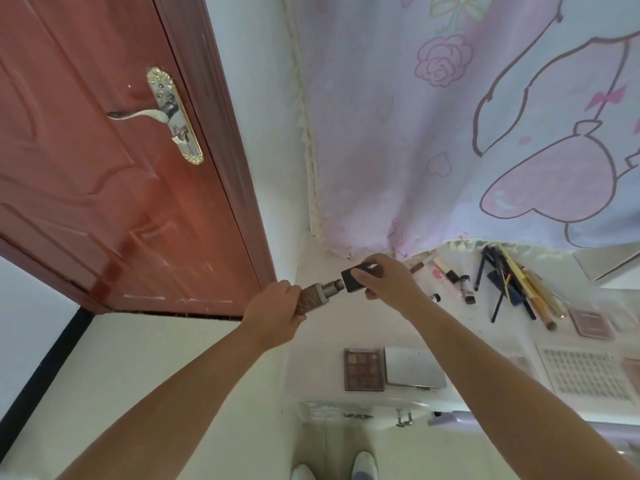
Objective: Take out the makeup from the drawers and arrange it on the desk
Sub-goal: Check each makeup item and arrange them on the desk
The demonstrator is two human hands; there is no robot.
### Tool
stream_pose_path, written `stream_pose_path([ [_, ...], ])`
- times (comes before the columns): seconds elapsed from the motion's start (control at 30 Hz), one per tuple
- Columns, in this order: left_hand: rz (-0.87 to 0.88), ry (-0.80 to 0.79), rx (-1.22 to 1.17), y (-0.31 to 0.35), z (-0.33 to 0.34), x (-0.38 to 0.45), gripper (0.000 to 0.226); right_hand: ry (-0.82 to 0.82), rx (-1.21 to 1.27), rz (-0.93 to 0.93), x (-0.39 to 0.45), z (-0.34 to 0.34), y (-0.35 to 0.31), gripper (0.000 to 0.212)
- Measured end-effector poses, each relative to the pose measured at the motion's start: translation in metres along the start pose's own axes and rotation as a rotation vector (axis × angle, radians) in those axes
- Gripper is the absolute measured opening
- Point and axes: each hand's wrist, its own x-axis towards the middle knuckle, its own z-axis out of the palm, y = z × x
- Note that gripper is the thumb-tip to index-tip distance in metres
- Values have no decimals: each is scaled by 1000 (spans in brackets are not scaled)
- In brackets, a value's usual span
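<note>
Bottle [313,296], squarish and brown with a silvery pump neck, is held above the desk's [346,327] left end, its base wrapped in the left hand [275,311]. Just off the neck, the right hand [384,280] pinches a black boxy cap [353,279]. Below on the pale desk lie an open palette [364,369] of matte brown squares with a mirrored lid, and slim pencils [512,285] fanned out near a pastel printed curtain [467,116].

My left hand [277,308] holds a bottle [313,299] just left of the cap [353,280] in my right hand [388,280]. Below my right hand, an open palette [364,370] lies on the desk [450,334]. Pencils and brushes [512,285] lie to its right, the door [104,150] left of my left hand.
</note>
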Motion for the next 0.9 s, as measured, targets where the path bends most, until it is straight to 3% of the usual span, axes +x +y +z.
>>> stream_pose_path([
  [0.23, -36, 56, -111, 13, 28, -8, 38, -51, -151, -77, -5, 17, 9, 25],
  [0.47, -209, -21, -298, 22, 82, -12, 39, -118, -405, -51, -2, 39, 24, 36],
  [0.6, -326, -28, -505, 29, 116, -19, 37, -307, -645, -44, -3, 53, 34, 46],
  [0.7, -389, 8, -606, 30, 127, -25, 35, -391, -688, -87, -7, 58, 34, 52],
  [0.8, -432, -22, -689, 27, 133, -32, 44, -418, -712, -169, -15, 63, 30, 53],
  [0.9, -345, -141, -779, 13, 129, -37, 58, -440, -719, -241, -23, 67, 29, 54],
])
